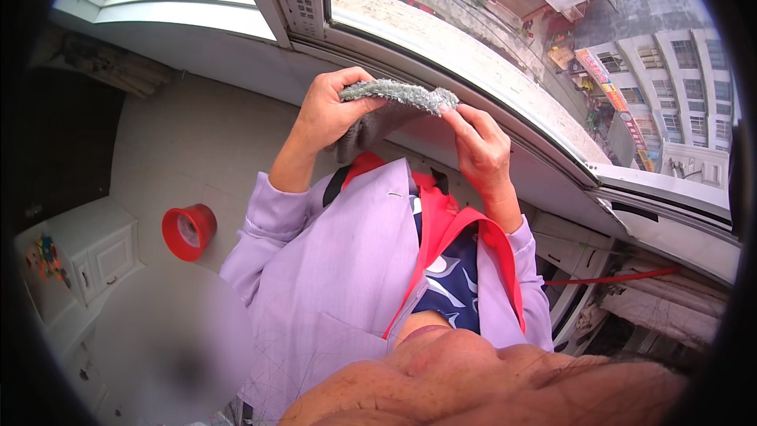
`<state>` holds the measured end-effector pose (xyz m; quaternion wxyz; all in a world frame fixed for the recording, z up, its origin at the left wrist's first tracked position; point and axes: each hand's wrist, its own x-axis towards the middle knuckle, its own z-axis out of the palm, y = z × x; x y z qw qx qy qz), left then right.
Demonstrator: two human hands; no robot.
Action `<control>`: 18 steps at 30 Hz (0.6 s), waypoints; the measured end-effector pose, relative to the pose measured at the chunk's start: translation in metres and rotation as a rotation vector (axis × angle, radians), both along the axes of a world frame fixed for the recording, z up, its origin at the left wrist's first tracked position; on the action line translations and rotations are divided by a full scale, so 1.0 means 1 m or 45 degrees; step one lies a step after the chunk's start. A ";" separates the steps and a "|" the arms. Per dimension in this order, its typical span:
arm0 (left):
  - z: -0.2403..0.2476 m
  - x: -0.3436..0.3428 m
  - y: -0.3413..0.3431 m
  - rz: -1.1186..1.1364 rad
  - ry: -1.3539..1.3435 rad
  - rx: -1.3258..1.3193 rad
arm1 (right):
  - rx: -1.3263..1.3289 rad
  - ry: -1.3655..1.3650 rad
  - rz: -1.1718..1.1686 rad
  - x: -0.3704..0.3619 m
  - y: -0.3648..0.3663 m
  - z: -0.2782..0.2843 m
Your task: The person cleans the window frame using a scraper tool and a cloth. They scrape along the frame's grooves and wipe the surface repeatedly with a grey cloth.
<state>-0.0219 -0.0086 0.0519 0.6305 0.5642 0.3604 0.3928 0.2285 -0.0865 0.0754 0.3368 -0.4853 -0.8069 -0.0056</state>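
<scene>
A grey-green fluffy cloth (398, 95) is stretched between my two hands, just in front of the window sill. My left hand (330, 110) grips its left end, with the thumb along the near side and the fingers behind. At the other end, my right hand (479, 146) pinches the cloth's corner between thumb and fingertips. The cloth's upper edge looks folded over, and a darker grey part hangs below it toward my body. Both hands are held close to the lower rail of the window frame (465, 99).
Behind the sill, the window glass (473, 24) shows a street and buildings far below. A red bucket (189, 232) stands on the tiled floor to my left, near a white cabinet (102, 248). At right, a red stick (611, 277) lies by a shelf.
</scene>
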 end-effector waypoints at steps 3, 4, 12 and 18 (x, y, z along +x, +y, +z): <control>-0.007 0.006 0.004 0.250 0.112 0.371 | -0.130 0.101 -0.043 -0.008 0.004 0.008; -0.007 0.010 0.003 0.318 0.060 0.291 | -0.172 0.128 -0.002 -0.014 0.006 0.016; -0.014 0.013 0.001 0.275 -0.105 0.129 | -0.576 0.364 0.134 -0.009 0.009 0.014; -0.006 0.008 0.009 0.203 -0.125 0.151 | -0.231 -0.010 -0.110 -0.012 0.009 0.010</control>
